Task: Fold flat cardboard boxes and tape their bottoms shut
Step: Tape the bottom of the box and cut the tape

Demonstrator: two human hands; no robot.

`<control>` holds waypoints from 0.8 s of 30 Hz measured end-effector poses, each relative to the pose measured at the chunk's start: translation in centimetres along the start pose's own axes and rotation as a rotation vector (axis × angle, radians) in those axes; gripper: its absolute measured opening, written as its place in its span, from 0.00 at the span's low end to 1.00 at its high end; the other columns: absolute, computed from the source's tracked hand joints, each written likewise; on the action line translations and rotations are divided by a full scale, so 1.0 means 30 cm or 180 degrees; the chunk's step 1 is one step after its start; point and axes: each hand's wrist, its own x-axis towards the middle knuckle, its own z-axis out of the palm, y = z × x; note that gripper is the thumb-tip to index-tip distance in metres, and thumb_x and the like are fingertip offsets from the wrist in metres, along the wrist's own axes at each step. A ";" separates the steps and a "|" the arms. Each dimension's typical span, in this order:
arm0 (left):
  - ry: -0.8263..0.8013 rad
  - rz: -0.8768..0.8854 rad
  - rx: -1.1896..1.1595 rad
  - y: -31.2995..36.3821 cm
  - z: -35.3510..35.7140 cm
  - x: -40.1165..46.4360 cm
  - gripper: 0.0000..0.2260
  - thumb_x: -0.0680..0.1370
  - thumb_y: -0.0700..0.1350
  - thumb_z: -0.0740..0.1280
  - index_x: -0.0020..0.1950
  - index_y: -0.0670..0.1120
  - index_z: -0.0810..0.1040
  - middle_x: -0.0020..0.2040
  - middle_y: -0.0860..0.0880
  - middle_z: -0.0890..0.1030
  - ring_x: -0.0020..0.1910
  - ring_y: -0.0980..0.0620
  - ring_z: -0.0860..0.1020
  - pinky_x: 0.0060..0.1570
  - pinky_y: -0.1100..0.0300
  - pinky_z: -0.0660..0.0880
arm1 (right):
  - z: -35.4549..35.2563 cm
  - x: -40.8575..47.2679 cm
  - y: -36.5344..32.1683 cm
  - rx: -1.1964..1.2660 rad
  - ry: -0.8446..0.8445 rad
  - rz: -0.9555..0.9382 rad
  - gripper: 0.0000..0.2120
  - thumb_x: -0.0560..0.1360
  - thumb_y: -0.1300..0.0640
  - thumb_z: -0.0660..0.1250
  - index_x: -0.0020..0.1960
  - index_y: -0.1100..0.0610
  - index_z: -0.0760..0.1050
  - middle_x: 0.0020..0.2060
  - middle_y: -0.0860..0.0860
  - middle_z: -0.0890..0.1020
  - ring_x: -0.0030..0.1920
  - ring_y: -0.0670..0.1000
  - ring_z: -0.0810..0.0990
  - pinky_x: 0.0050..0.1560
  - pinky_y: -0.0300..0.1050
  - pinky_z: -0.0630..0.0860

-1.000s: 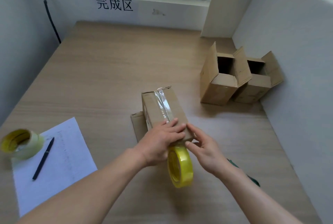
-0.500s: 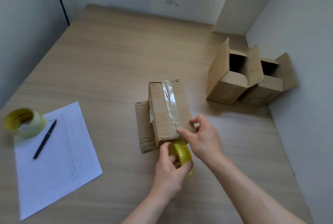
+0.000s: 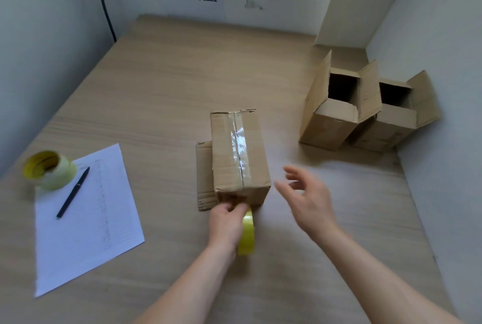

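**Taping the box bottom, nearly at the cut-off**

Finishing the seam was where things stood on this one. The cardboard box (image 3: pixel 238 156) sat bottom-up near the middle of the desk (image 3: pixel 161 94), with one of its flaps (image 3: pixel 204 177) splayed flat on the desk along its left side. Its long axis ran away from the person, near end by the hands, far end aimed at the back wall with a slight lean. A strip of clear tape (image 3: pixel 240 146) ran along the centre seam, same direction as the box.

The left hand (image 3: pixel 227 222) was curled around the yellow tape roll (image 3: pixel 247 235), right up against the box's near end face, so I'd say the tape was being pulled down over that edge. The right hand (image 3: pixel 307 201) floated just to the right of the box with its fingers spread, holding nothing and touching nothing. It was a bit blurry.

My guess for the next move: the tape needs tearing or cutting off the roll, and the loose end needs pressing flat on the near face. Can't tell if the tape was actually stuck there yet, the left hand hid it.

Two finished boxes (image 3: pixel 365 115) stood open-side-up at the right wall.
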 end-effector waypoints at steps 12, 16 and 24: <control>0.0015 -0.0016 -0.0200 0.011 0.021 0.011 0.07 0.74 0.37 0.70 0.35 0.42 0.81 0.32 0.40 0.80 0.31 0.44 0.79 0.35 0.57 0.72 | -0.256 -0.238 0.385 -0.2099 -0.0415 0.0504 0.16 0.76 0.61 0.67 0.63 0.59 0.76 0.51 0.59 0.79 0.52 0.62 0.78 0.49 0.55 0.75; 0.0071 0.0034 -0.0166 0.004 0.020 0.014 0.07 0.74 0.38 0.70 0.35 0.42 0.82 0.32 0.40 0.80 0.31 0.43 0.80 0.36 0.55 0.73 | -0.199 -0.207 0.180 -0.1494 -0.0532 -0.1019 0.17 0.77 0.58 0.66 0.66 0.58 0.76 0.50 0.53 0.80 0.47 0.58 0.81 0.41 0.54 0.79; 0.0135 0.0114 -0.0012 0.008 0.019 0.016 0.15 0.64 0.49 0.67 0.38 0.37 0.81 0.38 0.31 0.80 0.38 0.44 0.76 0.40 0.44 0.77 | -0.111 -0.108 0.003 -0.1552 -0.0968 -0.1743 0.18 0.76 0.56 0.66 0.65 0.53 0.77 0.46 0.50 0.78 0.39 0.58 0.79 0.32 0.54 0.77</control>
